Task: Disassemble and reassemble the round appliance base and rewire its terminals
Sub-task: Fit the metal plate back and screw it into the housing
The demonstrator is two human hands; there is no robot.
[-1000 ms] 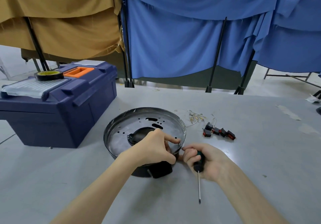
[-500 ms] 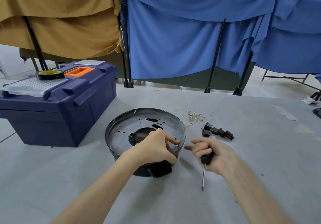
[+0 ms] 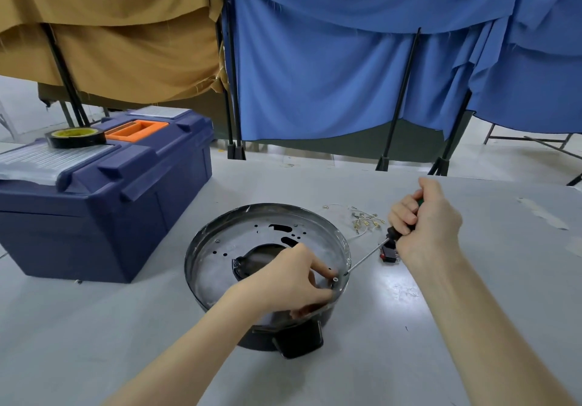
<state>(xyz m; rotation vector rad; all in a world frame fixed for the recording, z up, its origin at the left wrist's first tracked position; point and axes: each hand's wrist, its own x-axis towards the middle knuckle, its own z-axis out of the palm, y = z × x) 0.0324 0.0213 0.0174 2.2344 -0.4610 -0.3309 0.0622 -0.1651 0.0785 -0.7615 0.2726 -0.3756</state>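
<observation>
On the bench (image 3: 94,327), centre, we're steadying the round appliance base (image 3: 267,248) | left hand (image 3: 289,283) fingers clamping its near rim beside a screw (image 3: 335,279) | right hand (image 3: 425,226) fingers wrapping the screwdriver (image 3: 392,233), tip angling at that screw | risk: slanted tip slipping off, jabbing our fingers

One head-worn wide-angle camera looks forward and down over the grey table (image 3: 94,327) from its near edge, and both forearms (image 3: 189,358) enter the frame from 6 o'clock. It sits close above the round appliance base (image 3: 252,238), just below centre. The blue toolbox (image 3: 110,216) stands at 9 o'clock and the hung cloths (image 3: 315,75) span 12 o'clock.
</observation>
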